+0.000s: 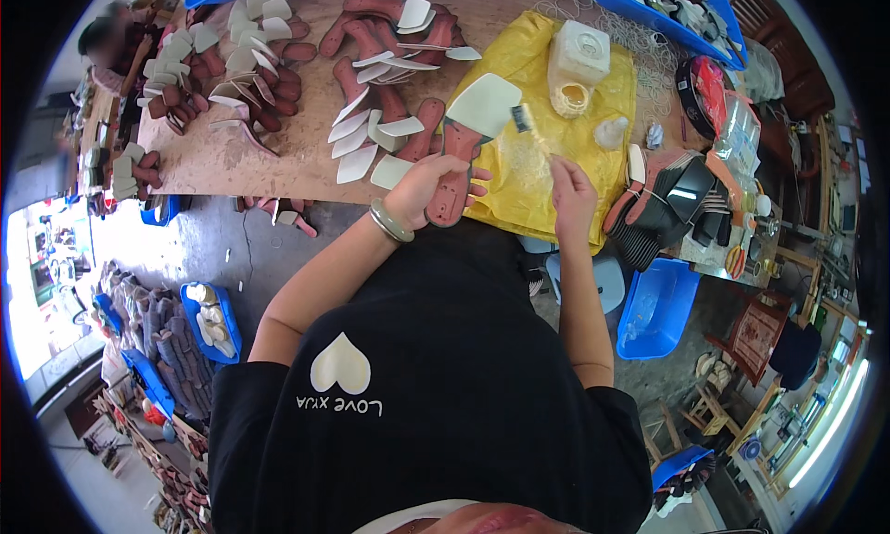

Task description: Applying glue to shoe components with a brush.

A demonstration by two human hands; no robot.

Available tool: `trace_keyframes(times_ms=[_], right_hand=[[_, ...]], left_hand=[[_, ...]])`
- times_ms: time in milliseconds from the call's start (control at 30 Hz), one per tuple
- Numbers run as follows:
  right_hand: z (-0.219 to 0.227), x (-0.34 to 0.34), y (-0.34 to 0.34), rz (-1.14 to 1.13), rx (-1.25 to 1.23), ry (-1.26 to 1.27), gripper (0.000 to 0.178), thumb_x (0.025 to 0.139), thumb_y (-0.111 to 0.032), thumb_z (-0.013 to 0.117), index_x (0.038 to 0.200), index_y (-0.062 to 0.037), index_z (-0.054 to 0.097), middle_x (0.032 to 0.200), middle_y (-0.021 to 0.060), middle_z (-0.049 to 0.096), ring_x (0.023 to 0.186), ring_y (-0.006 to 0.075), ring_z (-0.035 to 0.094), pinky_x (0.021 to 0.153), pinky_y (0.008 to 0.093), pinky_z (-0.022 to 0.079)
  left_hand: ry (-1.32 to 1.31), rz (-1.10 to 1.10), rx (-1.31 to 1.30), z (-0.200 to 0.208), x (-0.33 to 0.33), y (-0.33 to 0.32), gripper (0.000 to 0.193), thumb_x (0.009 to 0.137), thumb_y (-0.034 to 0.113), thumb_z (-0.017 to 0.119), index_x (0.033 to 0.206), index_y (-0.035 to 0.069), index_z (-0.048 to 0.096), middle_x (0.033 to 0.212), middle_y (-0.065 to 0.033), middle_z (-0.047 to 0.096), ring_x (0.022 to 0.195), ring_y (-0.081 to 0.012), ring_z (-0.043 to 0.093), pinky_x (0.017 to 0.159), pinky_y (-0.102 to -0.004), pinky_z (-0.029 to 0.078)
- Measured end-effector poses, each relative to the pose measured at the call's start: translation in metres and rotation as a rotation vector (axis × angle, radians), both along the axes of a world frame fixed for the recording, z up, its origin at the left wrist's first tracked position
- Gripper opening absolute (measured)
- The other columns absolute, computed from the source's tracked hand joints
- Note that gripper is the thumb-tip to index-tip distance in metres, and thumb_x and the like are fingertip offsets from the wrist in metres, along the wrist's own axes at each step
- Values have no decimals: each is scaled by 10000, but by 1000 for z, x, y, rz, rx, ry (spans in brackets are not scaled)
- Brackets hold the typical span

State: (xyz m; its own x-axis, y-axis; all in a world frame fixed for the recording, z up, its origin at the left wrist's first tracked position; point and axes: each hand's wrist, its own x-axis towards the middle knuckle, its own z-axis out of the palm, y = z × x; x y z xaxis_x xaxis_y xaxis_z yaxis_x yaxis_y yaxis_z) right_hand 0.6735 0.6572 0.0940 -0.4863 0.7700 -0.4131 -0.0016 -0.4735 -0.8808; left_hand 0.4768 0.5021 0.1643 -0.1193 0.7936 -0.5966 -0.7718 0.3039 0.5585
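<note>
A bench (287, 172), a yellow sheet (519, 207), a shoe sole (454, 174) and a brush (520, 120) fill my remote view.
I see the bench stretch across the top, the yellow sheet spread over its near edge. Loose soles (363, 35) lie heaped to the left of the sheet, and a white plastic jug (582, 54) rests on it. The held sole is at the sheet's left edge, white end pointing away, reddish end nearest the body. My left hand (422, 189) curls partly closed around the reddish end, fingertips showing past its right side. My right hand (573, 193) is nearly closed, pinching the brush's thin handle. The dark bristles sit just right of the white end; I can't tell whether they touch.
</note>
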Motion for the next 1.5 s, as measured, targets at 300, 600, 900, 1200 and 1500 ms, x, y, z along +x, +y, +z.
trace_keyframes(times_ms=[300,600,900,1200,1500], right_hand=[[22,-21,50,-112,1186,-398,121,850,-163,664,906,-60,694,819,99,673,682,239,641,614,322,508],[14,-49,69,-96,1441,-524,126,826,-215,684,889,-106,694,759,74,645,628,256,615,557,339,487],[43,-28,-9,412,1484,-463,105,816,-150,690,916,-124,703,779,75,656,619,243,612,558,331,483],[-14,5,85,-124,1147,-739,184,831,-251,660,932,-109,717,844,112,693,759,276,669,668,341,520],[-62,-17,136,70,1028,-1116,268,851,-377,568,930,-165,711,815,127,691,762,322,670,662,422,528]], left_hand=[[1,-10,15,4,8,-7,296,890,158,474,1082,-54,551,1074,-142,654,750,-181,626,676,-294,524],[51,-9,66,7,8,-10,313,894,156,469,1118,-52,539,1095,-159,650,728,-197,638,693,-299,530],[0,77,-47,13,-6,-12,326,913,170,437,1168,-12,527,976,-116,658,718,-199,636,652,-304,527],[26,14,18,14,-14,-11,400,949,277,422,1253,24,481,1011,-122,645,721,-176,621,660,-294,514],[1520,-176,-110,-10,-33,-32,629,922,293,560,1437,38,303,1054,-207,591,961,-329,573,862,-404,443]])
